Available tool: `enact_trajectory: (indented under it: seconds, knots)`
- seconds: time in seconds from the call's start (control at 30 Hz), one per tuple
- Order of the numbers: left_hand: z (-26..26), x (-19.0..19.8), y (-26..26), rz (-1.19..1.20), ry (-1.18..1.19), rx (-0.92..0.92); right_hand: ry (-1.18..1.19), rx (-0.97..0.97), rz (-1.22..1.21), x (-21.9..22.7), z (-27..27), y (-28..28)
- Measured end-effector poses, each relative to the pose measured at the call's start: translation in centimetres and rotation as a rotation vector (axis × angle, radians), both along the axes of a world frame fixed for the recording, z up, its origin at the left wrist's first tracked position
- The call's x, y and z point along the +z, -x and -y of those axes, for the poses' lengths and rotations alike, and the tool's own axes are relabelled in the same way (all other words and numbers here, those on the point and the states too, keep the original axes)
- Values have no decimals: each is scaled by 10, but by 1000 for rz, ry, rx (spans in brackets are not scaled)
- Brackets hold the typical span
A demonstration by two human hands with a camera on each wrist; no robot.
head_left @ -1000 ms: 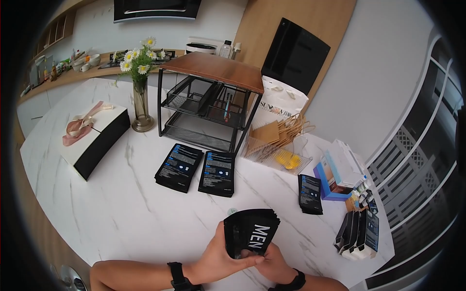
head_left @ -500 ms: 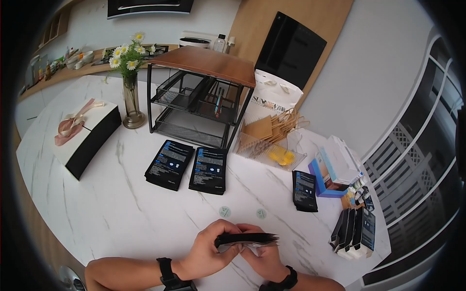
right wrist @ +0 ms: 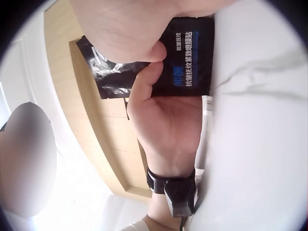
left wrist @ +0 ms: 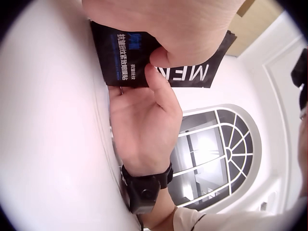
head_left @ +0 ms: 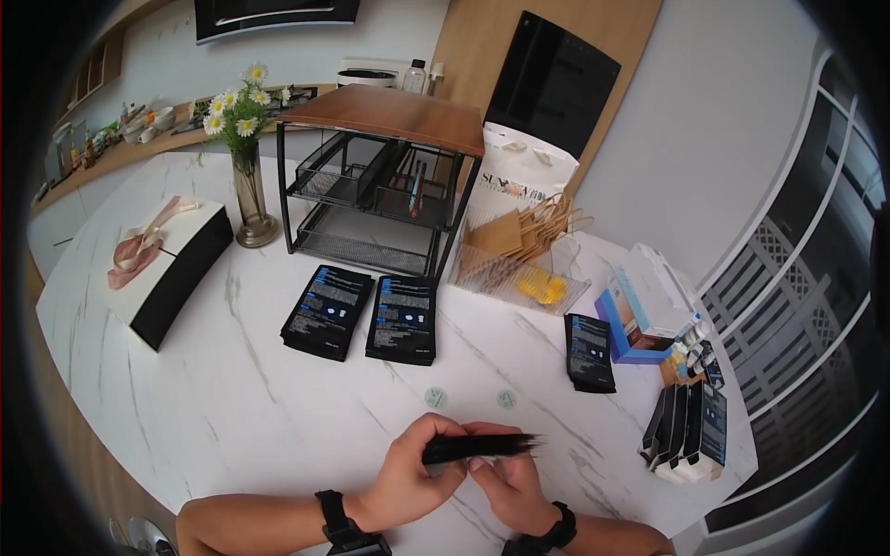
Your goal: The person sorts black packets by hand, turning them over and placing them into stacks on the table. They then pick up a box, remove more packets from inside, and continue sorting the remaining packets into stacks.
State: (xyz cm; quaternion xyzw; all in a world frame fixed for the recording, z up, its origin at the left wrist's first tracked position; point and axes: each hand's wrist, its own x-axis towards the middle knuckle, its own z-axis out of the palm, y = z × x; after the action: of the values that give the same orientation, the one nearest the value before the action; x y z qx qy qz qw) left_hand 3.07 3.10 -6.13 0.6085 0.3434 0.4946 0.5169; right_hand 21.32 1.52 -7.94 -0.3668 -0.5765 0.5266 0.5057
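Note:
A bundle of black sachets (head_left: 482, 447) is held on edge just above the near part of the table. My left hand (head_left: 413, 473) grips its left end, the thumb on the near face. My right hand (head_left: 510, 482) holds the same bundle from the right, thumb on the near face beside the other thumb. White lettering and blue print show on the front sachet (left wrist: 144, 79) in the left wrist view, and the same printed face (right wrist: 185, 72) shows in the right wrist view. The fingers behind the bundle are mostly hidden.
Two sachet stacks (head_left: 326, 313) (head_left: 401, 320) lie before the black mesh organizer (head_left: 362, 236). Another stack (head_left: 590, 354) and several upright packets (head_left: 686, 431) are at right. Two round stickers (head_left: 436, 398) (head_left: 506, 398) lie beyond the hands. A ribboned box (head_left: 171, 269) and vase (head_left: 250, 195) stand left.
The bundle has turned from showing its MEN-printed face to standing edge-on in the head view. Both hands stay on it, and both round stickers have come into full view.

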Motion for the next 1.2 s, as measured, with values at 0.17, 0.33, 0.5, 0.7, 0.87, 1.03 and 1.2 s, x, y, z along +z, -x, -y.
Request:
enact_trajectory:
  seconds: [0.17,0.33,0.5,0.7,0.87,1.03,1.2]
  knots:
    - [-3,-10,2,-11,109,-5,-33,14,137,0,-2,-2]
    - [-4,-11,1,0,-16,43,-35,-54,28,3,1,3]
    - [-3,-13,-1,85,12,76,-61,-16,156,-3,1,-1]
    - [-3,-15,-1,47,3,46,-73,-39,94,-5,2,2]
    - [-2,-10,-2,35,57,61,-79,-84,78,-3,1,3]
    - [-2,-15,-3,65,84,53,-108,-102,254,-8,0,-3]
    - [-4,-14,-1,25,65,53,-91,-93,239,-13,-1,-4]
